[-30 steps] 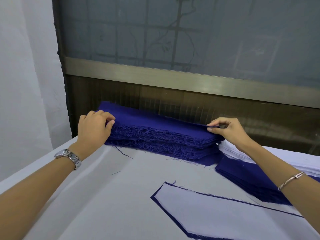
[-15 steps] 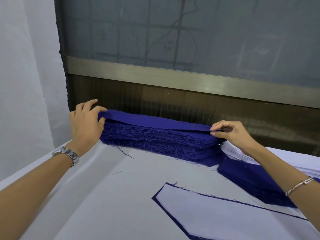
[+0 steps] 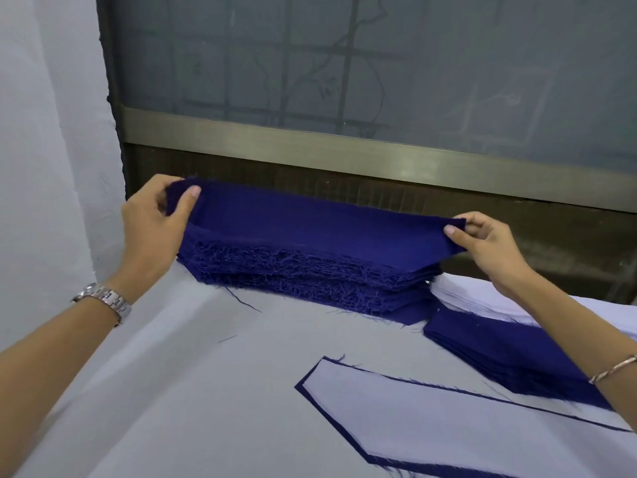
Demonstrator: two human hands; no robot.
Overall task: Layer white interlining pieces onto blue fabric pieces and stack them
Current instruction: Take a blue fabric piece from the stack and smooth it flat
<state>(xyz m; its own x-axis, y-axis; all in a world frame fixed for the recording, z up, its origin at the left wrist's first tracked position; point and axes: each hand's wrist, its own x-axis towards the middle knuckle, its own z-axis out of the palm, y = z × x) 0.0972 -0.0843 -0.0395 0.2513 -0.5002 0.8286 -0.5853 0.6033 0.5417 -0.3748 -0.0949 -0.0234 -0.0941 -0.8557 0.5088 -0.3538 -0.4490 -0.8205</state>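
Nearest us on the white-covered table: layered piece, white on blue, cut off at btm. Beyond, our L hand & R hand each pinch an end of the top blue piece, above the blue stack. Behind: metal rail, murky window. Interlining stack partly behind R arm.

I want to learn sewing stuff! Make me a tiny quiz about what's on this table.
1. True or false: the left hand and the right hand each pinch one end of the top blue fabric piece.
2. What covers the blue piece nearest the camera? A) white interlining B) scissors C) a ruler
3. Fill in: the wristwatch is on the ___ wrist.
Key: 1 true; 2 A; 3 left.
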